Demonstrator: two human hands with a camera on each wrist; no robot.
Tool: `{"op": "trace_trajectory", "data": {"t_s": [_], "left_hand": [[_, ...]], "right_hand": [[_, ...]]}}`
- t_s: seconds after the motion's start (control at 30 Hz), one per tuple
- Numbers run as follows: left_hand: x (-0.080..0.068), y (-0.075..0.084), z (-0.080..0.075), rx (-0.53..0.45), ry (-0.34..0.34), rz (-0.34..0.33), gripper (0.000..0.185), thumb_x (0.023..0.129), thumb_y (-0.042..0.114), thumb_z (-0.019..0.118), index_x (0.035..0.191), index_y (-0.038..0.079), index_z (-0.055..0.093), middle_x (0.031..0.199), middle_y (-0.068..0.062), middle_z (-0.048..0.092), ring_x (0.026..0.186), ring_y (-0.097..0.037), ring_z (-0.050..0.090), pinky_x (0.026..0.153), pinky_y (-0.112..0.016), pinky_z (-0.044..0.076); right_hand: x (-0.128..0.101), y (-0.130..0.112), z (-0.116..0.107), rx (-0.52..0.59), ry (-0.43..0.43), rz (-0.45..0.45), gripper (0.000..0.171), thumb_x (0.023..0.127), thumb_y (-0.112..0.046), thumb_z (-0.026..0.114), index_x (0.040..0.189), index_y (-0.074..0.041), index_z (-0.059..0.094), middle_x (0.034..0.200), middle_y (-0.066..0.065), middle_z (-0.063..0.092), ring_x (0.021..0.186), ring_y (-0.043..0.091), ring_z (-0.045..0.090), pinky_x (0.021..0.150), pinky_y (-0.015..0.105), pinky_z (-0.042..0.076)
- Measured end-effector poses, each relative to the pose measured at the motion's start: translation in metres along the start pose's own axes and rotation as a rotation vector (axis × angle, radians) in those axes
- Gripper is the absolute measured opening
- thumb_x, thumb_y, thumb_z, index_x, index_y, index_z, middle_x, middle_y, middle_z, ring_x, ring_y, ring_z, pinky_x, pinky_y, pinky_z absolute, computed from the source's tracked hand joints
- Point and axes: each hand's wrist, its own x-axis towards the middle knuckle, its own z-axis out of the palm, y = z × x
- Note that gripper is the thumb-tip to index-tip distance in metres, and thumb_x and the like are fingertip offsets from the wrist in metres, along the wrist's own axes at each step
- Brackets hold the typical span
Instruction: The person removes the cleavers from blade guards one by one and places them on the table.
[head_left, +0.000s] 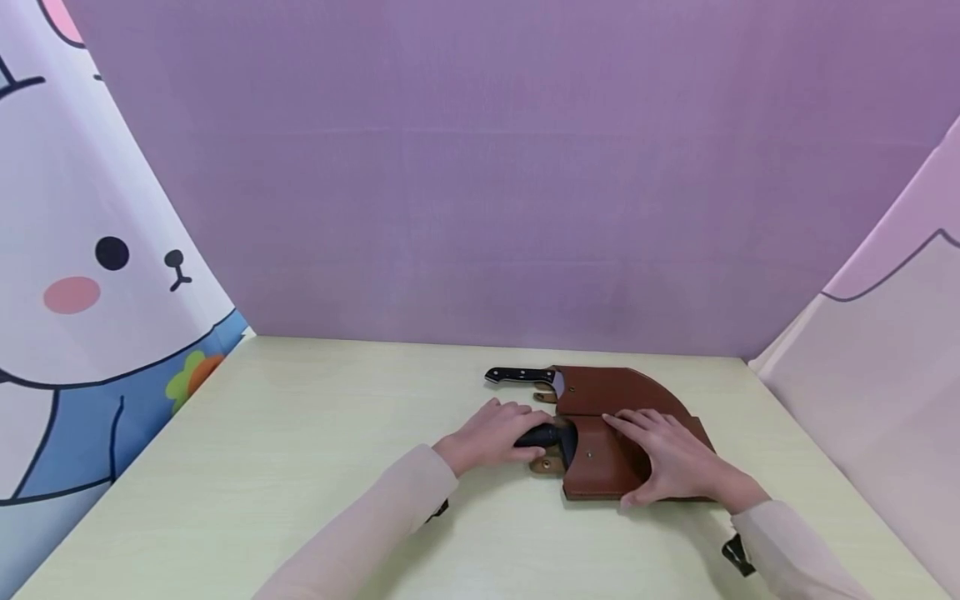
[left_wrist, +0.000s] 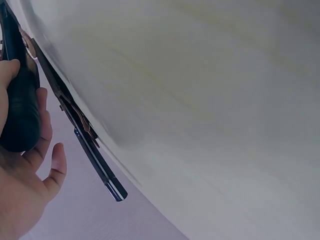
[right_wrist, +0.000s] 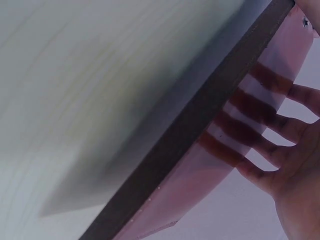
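On the right of the table in the head view lies a brown leather sheath (head_left: 600,477) with two parts, front and back. From its front part a thick black handle (head_left: 537,436) sticks out leftward, and my left hand (head_left: 491,437) holds it with thumb and fingers around it. The blade end of this black-handled knife is hidden in the leather. My right hand (head_left: 671,457) rests on the sheath with its fingers spread; in the right wrist view the fingers reach onto the glossy leather. Another knife (head_left: 522,375), its black handle riveted, sits in the back part.
The pale wooden table (head_left: 300,417) stretches left of the sheath. A purple cloth wall (head_left: 480,183) stands along its back edge. Printed cloths border the left and right sides, the left one with a cartoon animal (head_left: 112,317).
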Motion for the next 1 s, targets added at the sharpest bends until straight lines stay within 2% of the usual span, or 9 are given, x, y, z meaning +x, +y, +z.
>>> {"op": "trace_trajectory", "data": {"t_s": [0.37, 0.63, 1.0], "left_hand": [[-0.002, 0.0011, -0.0015, 0.008, 0.004, 0.01, 0.044, 0.089, 0.047, 0.052, 0.129, 0.03, 0.048, 0.103, 0.008, 0.062, 0.08, -0.007, 0.052, 0.065, -0.024, 0.032], [-0.0042, 0.0015, -0.0043, 0.008, 0.016, 0.035, 0.044, 0.09, 0.046, 0.051, 0.129, 0.026, 0.047, 0.108, 0.007, 0.061, 0.083, -0.008, 0.053, 0.066, -0.023, 0.029], [-0.004, 0.0003, -0.0044, -0.029, -0.02, 0.019, 0.043, 0.092, 0.046, 0.047, 0.13, 0.028, 0.044, 0.11, 0.006, 0.06, 0.086, -0.008, 0.052, 0.069, -0.027, 0.032]], "right_hand": [[-0.0004, -0.004, -0.0034, 0.017, -0.02, 0.022, 0.11, 0.05, -0.075, 0.069, 0.137, -0.014, 0.042, 0.132, 0.014, 0.048, 0.117, 0.034, 0.045, 0.09, 0.056, 0.036], [-0.0008, -0.0063, -0.0053, 0.014, -0.013, 0.019, 0.11, 0.05, -0.076, 0.068, 0.137, -0.014, 0.042, 0.132, 0.015, 0.048, 0.117, 0.034, 0.045, 0.089, 0.056, 0.036], [-0.0005, -0.0082, -0.006, 0.01, -0.009, 0.012, 0.109, 0.051, -0.074, 0.069, 0.138, -0.014, 0.041, 0.133, 0.015, 0.047, 0.117, 0.034, 0.045, 0.09, 0.055, 0.036]]}}
